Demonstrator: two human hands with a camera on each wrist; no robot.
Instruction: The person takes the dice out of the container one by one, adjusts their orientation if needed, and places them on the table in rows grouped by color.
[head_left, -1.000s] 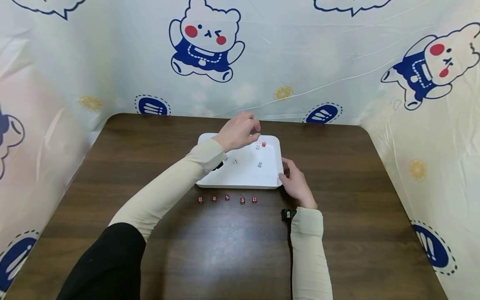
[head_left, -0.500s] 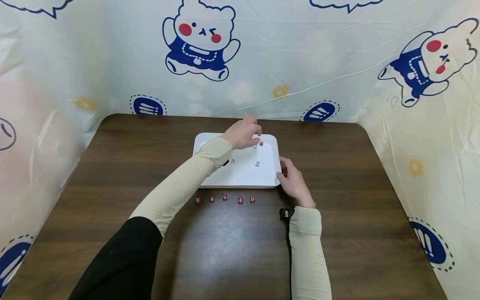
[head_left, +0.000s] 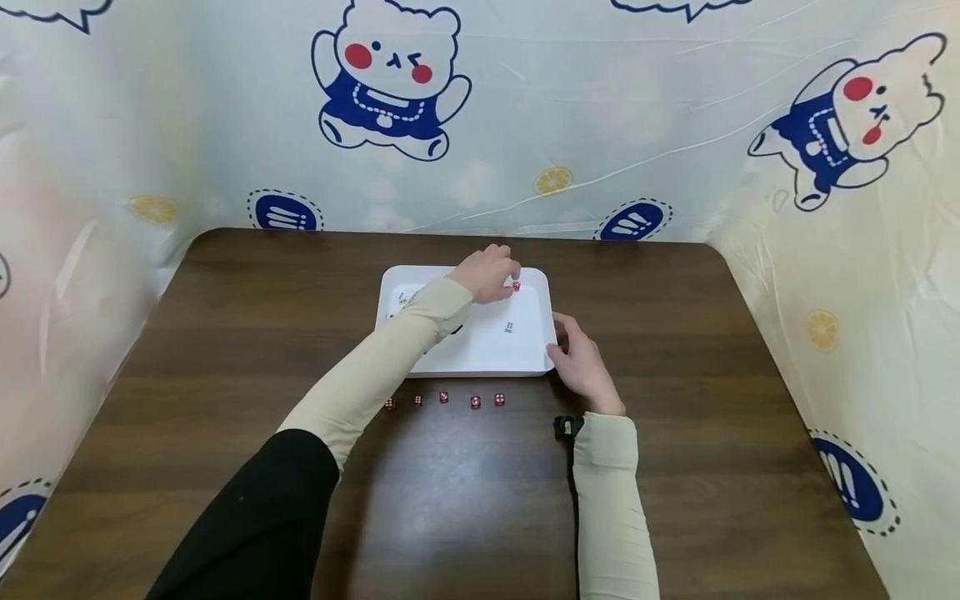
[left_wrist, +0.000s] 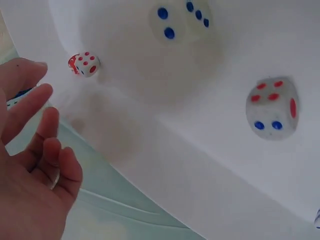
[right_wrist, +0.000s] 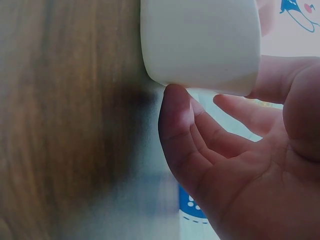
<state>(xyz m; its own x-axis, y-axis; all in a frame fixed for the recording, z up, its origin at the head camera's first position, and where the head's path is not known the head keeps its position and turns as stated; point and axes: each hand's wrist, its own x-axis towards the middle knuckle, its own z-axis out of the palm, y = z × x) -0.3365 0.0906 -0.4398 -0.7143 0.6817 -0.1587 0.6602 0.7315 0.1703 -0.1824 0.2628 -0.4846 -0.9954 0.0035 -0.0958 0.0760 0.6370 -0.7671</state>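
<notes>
"What's the largest thing there?"

"A bear-print plastic sheet, behind the white tray and to both sides of it."

"After that?"

"The dark wood-grain table, under the tray."

"And the hands?"

"The right hand grips the tray's right wall between thumb and fingers. The left hand is over the tray's far right part, holding nothing, its fingers apart and loosely bent. The left wrist view shows a gap between its fingertips and the nearest dice."

"Where are those dice?"

"Inside the tray, white dice with red and blue pips lie scattered. One red die sits near the tray's far right corner. Five red dice form a loose row just before the tray's near edge."
</notes>
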